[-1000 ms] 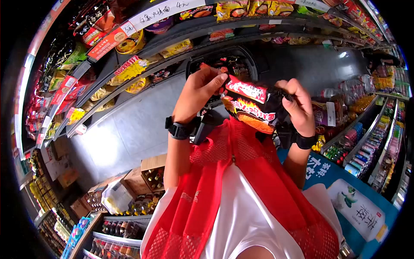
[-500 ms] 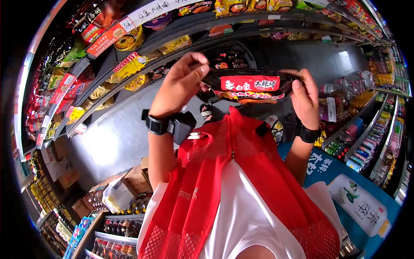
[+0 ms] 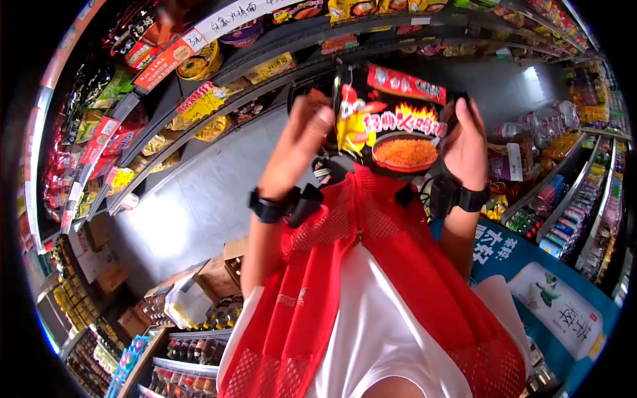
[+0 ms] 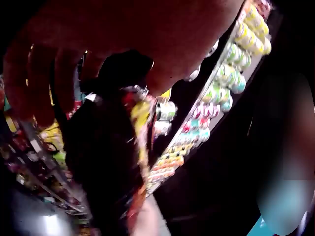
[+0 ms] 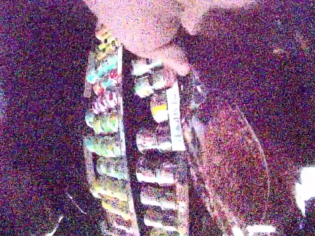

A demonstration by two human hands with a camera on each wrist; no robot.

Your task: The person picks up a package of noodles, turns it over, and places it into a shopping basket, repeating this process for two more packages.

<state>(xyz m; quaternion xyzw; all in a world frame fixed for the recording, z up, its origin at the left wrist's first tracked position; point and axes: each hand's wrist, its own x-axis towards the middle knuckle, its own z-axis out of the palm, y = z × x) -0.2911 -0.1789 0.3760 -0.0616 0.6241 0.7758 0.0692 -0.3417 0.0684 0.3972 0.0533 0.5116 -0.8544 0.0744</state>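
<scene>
A black and red instant noodle pack [image 3: 401, 123] stands tilted in front of my chest, its printed front with a noodle bowl towards the head view. My right hand [image 3: 466, 149] grips it by the right side. Blurred by motion, my left hand [image 3: 298, 139] is right at the pack's left edge, fingers loose. In the left wrist view the left hand's fingers [image 4: 42, 86] hang on one side of the dark pack [image 4: 106, 152], with the thumb near its crimped end. The right wrist view is grainy, showing part of the right hand [image 5: 147, 24] at the top.
Shelves of noodle packs and cups [image 3: 199, 60] curve along the left and top. A dark bin [image 3: 308, 89] stands on the grey floor behind the left hand. Drink shelves [image 3: 557, 205] and a blue printed board [image 3: 561, 292] are at right, cardboard boxes [image 3: 215, 275] at lower left.
The pack has come up and turned from nearly edge-on to face-on. My left hand has gone from its left corner to a blurred position beside the edge; the right hand still holds it.
</scene>
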